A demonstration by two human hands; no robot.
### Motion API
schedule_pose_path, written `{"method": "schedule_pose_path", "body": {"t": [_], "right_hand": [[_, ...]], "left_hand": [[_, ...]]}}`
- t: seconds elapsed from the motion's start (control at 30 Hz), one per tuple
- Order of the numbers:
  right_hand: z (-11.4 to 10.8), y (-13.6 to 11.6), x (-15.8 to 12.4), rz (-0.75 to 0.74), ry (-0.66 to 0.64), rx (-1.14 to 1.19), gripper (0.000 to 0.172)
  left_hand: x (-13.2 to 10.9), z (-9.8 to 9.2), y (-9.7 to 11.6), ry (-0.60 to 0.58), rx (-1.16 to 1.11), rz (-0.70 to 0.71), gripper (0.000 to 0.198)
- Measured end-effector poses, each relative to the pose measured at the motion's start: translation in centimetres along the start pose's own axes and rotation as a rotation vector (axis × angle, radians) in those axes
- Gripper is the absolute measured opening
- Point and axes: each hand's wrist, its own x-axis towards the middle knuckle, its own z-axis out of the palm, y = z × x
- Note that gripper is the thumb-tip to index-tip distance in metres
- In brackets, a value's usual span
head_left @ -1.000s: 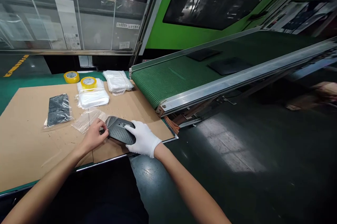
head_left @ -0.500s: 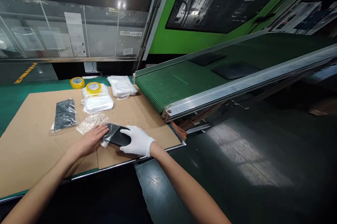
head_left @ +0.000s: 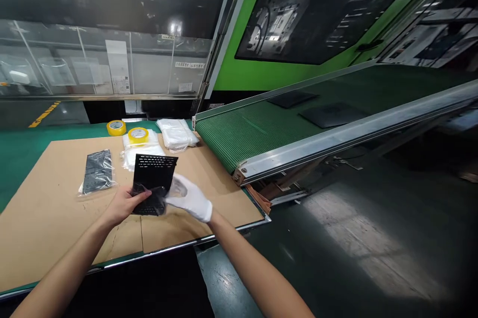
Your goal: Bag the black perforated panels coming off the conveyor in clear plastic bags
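Note:
My bare left hand (head_left: 125,204) grips the lower part of a thin black panel (head_left: 154,171), thumb across its front. The panel stands tilted up above the cardboard, with rows of slots along its top and bottom edges. Clear plastic bag film (head_left: 160,193) lies around its lower part; the upper part is uncovered. In a white glove, my right hand (head_left: 192,201) is closed at the panel's right side, pinching the film there. To the left, a bagged black panel (head_left: 98,172) lies flat on the cardboard sheet (head_left: 63,218).
Behind my hands lie stacks of clear bags (head_left: 175,133), with one tape roll (head_left: 138,134) on a stack and another tape roll (head_left: 116,127) beside. A green conveyor belt (head_left: 231,131) rises to the right, carrying dark flat panels (head_left: 330,114). Its metal rail (head_left: 298,146) borders the table.
The black panel has gone from lying low over the cardboard to being tilted up, its slotted face showing. My left hand now grips it with the thumb in front; my right has moved to its side.

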Motion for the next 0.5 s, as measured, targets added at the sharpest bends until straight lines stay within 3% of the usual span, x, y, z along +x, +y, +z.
{"method": "schedule_pose_path", "body": {"t": [0.1,0.2,0.33,0.5], "right_hand": [[2.7,0.8,0.7,0.055,-0.013,0.109,0.045],[3.8,0.4,1.4,0.027,0.046,0.175,0.039],[3.3,-0.5,1.6,-0.043,0.149,0.149,0.043],[2.7,0.1,1.4,-0.129,0.339,-0.063,0.035]], "left_hand": [[0.0,0.6,0.8,0.032,-0.099,-0.023,0.049],[0.2,0.9,1.0,0.136,-0.233,-0.033,0.058],[0.3,0.6,1.3,0.237,-0.336,-0.026,0.061],[0.0,0.4,1.4,0.240,-0.297,0.062,0.063]]}}
